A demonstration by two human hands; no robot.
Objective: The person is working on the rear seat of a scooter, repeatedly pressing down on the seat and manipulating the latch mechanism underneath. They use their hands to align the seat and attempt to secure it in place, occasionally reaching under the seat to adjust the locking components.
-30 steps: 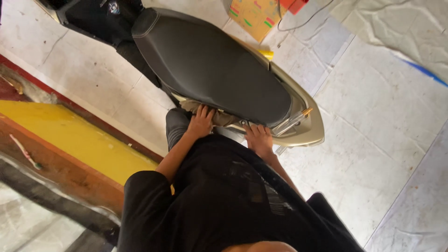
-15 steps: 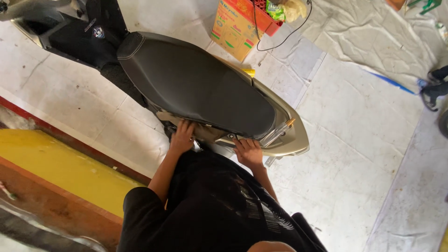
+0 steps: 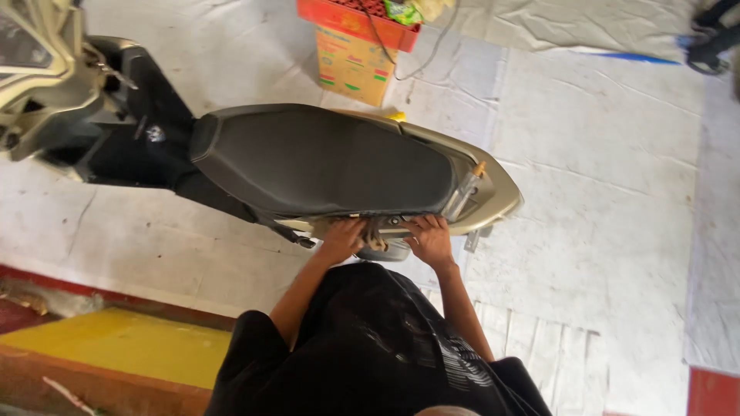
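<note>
Place: on a pale, cracked concrete floor stands one motor scooter, lying crosswise in the head view, its front to the left and its tail to the right.
Scooter, look: one long black padded seat, smooth and slightly glossy; beige-gold body panels wrap around the tail; black plastic covers the middle and front; a pale front fairing shows at the upper left.
Scooter, near side: the panel under the seat's rear edge looks off or open, with dark parts and metal visible in the gap; details there are too small to tell.
Left hand: one left hand rests against the underside edge of the seat, fingers curled onto the parts there; whether it pinches anything I cannot tell.
Right hand: one right hand sits just beside it toward the tail, fingers bent over the same edge; its hold is likewise hidden from me.
Between the hands: a small brownish bundle, perhaps wires or a rag, unclear.
Person: one person in a black short-sleeved shirt, bent over the scooter, both forearms reaching forward.
Behind the scooter: one yellowish cardboard box with one red tray on top, a thin cable trailing from it.
Lower left: one yellow step with a red-brown edge.
Far back: one pale sheet spread on the ground.
</note>
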